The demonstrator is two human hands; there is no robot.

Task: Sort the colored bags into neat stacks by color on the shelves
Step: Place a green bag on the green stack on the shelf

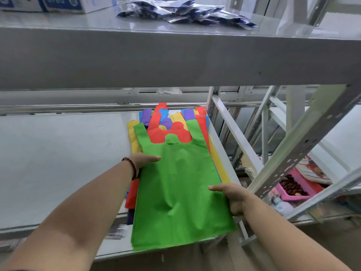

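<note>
2 bare, sleeveless forearms; a dark red beaded bracelet [130, 166] circles the left wrist.

Upper level — heap of dark-blue foil packets [187, 13] at centre; white cartons w/ blue print [42, 3] at far left. Lower right, beyond the frame: pink tray [297, 189] of dark-red pieces — plastic bottle [281, 204] just beside it.

Left grip [145, 160], right grip [229, 195] pinching
</note>
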